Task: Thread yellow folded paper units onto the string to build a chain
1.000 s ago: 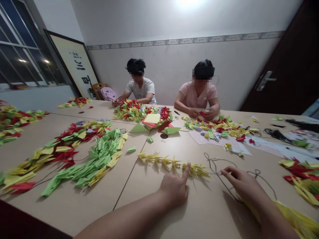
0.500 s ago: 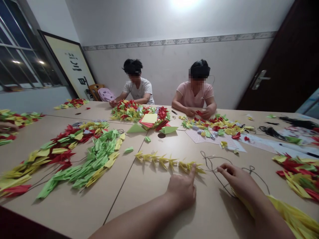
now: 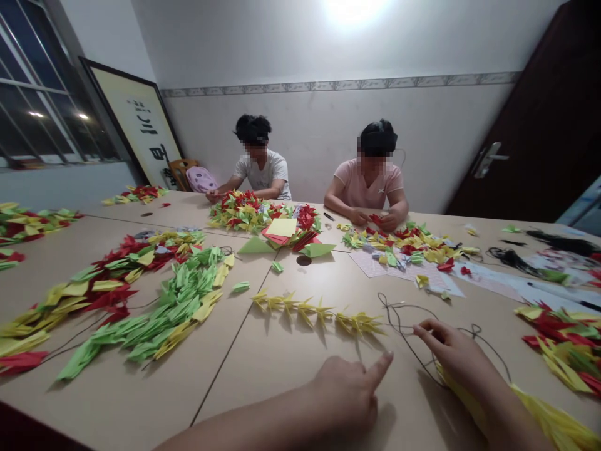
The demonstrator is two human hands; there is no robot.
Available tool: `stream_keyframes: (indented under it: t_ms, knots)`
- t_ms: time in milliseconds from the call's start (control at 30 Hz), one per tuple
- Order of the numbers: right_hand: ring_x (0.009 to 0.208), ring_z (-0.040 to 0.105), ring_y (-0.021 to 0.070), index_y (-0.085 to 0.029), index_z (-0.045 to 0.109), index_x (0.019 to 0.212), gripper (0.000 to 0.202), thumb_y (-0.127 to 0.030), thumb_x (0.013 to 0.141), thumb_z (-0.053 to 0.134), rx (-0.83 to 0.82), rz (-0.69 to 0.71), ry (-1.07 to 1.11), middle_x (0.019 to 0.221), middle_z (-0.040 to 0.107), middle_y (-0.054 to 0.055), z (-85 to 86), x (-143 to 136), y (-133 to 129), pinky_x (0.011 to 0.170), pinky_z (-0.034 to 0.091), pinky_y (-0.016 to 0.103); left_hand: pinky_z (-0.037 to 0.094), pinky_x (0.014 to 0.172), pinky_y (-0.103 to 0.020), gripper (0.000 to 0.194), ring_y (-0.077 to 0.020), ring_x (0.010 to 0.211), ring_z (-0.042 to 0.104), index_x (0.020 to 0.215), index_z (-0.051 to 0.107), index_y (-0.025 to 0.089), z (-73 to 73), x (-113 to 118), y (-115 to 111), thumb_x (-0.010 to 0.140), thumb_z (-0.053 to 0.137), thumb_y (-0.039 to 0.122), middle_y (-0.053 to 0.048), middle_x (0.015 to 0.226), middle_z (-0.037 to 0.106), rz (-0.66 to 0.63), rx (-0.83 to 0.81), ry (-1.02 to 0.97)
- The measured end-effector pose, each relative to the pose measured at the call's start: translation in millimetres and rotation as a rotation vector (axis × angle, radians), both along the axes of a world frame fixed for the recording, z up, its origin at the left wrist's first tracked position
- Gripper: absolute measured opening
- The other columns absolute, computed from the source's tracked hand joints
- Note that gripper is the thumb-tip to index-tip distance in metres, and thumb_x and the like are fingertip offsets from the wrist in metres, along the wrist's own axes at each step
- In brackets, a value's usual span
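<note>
My left hand [image 3: 345, 391] hovers over the table with the index finger stretched out and the other fingers curled; nothing is in it. Beyond it lies a row of yellow folded paper cranes [image 3: 305, 313], with a small gap between two groups. My right hand [image 3: 451, 354] pinches its thumb and fingers together on the dark cord [image 3: 394, 313], which loops loosely over the table. Beneath and behind my right forearm runs a thick strand of yellow folded paper [image 3: 554, 416], partly hidden by the arm.
Green and yellow paper strands [image 3: 173, 307] lie at left, mixed-colour piles [image 3: 563, 344] at right. Further back are paper squares [image 3: 282, 227], more folded pieces [image 3: 399, 241] and black cords [image 3: 511, 260]. Two people [image 3: 263, 169] sit across the table [image 3: 263, 382], handling paper.
My left hand has drawn back from the right end of the yellow crane row toward me, its index finger now off the cranes. My right hand stays nearly in place by the cord.
</note>
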State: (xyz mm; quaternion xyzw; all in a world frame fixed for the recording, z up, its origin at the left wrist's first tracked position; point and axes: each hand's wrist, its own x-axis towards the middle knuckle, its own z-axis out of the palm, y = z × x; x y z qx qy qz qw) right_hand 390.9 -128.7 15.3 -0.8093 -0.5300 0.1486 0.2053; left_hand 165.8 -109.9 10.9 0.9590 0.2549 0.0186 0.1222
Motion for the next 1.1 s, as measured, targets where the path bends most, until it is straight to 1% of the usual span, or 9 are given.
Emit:
stream_keyframes:
  t_ms: [67,100,233,300,367,467,567,767,1100]
  knots:
    - [0.058,0.056,0.0194,-0.024,0.059,0.071,0.036,-0.052,0.071,0.038,-0.037,-0.001,0.009,0.058,0.061,0.001,-1.4,3,0,0.053,0.038,0.027,0.042,0.057,-0.028,0.063,-0.0188,0.065,0.058,0.136,0.017,0.025,12.3,-34,11,0.079,0.043,0.032,-0.003,0.080,0.065,-0.061,-0.067,-0.041]
    - [0.058,0.056,0.0194,-0.024,0.059,0.072,0.036,-0.053,0.071,0.037,-0.052,-0.003,0.012,0.058,0.061,0.001,-1.8,4,0,0.053,0.038,0.027,0.043,0.062,-0.027,0.055,-0.0167,0.067,0.058,0.134,0.023,0.029,16.9,-54,21,0.081,0.040,0.031,-0.001,0.079,0.064,-0.023,-0.064,-0.106]
    - [0.060,0.058,0.0202,-0.023,0.059,0.071,0.040,-0.057,0.069,0.038,-0.048,-0.020,0.009,0.060,0.063,0.002,-3.1,5,0,0.053,0.039,0.027,0.038,0.084,-0.030,0.047,-0.0169,0.089,0.052,0.127,0.036,0.019,17.6,-136,75,0.084,0.040,0.037,-0.005,0.094,0.059,0.488,0.150,-0.337]
    - [0.058,0.058,0.0205,-0.023,0.059,0.071,0.041,-0.058,0.068,0.038,-0.058,-0.030,0.018,0.059,0.063,0.002,-4.4,4,0,0.053,0.040,0.028,0.032,0.092,-0.033,0.050,-0.0197,0.101,0.046,0.125,0.039,0.016,12.0,-164,96,0.082,0.042,0.042,-0.008,0.106,0.054,0.621,0.200,-0.308]
    - [0.058,0.058,0.0208,-0.023,0.060,0.071,0.043,-0.059,0.066,0.039,-0.065,-0.039,0.029,0.060,0.063,0.003,-6.7,5,0,0.053,0.041,0.028,0.033,0.090,-0.032,0.054,-0.0204,0.101,0.046,0.126,0.038,0.017,8.3,-177,106,0.080,0.043,0.046,-0.008,0.105,0.054,0.668,0.173,-0.226]
    - [0.060,0.059,0.0215,-0.023,0.062,0.070,0.043,-0.059,0.064,0.041,-0.062,-0.049,0.026,0.063,0.065,0.004,-11.2,8,1,0.055,0.043,0.028,0.040,0.072,-0.028,0.071,-0.0188,0.075,0.056,0.137,0.014,0.014,8.1,-171,99,0.081,0.036,0.052,-0.004,0.077,0.060,0.741,0.058,-0.071]
    - [0.059,0.060,0.0215,-0.023,0.062,0.067,0.041,-0.058,0.064,0.042,-0.061,-0.054,0.011,0.062,0.065,0.004,-15.0,11,2,0.053,0.043,0.028,0.038,0.060,-0.027,0.079,-0.0213,0.068,0.058,0.138,0.000,0.011,8.5,-155,84,0.080,0.036,0.052,-0.004,0.068,0.061,0.718,-0.033,0.093]
    - [0.059,0.060,0.0217,-0.023,0.063,0.068,0.041,-0.058,0.063,0.044,-0.078,-0.065,-0.001,0.064,0.066,0.004,-19.1,13,2,0.052,0.044,0.027,0.038,0.059,-0.028,0.077,-0.0260,0.076,0.060,0.138,0.002,0.014,9.5,-145,74,0.079,0.036,0.051,-0.011,0.082,0.064,0.716,-0.073,0.189]
    - [0.065,0.061,0.0225,-0.023,0.064,0.071,0.041,-0.059,0.065,0.044,-0.094,-0.047,0.001,0.071,0.068,0.004,-25.1,17,3,0.054,0.044,0.027,0.040,0.063,-0.033,0.077,-0.0272,0.074,0.060,0.138,0.001,0.014,9.7,-131,67,0.079,0.034,0.050,-0.011,0.082,0.065,0.656,-0.058,0.199]
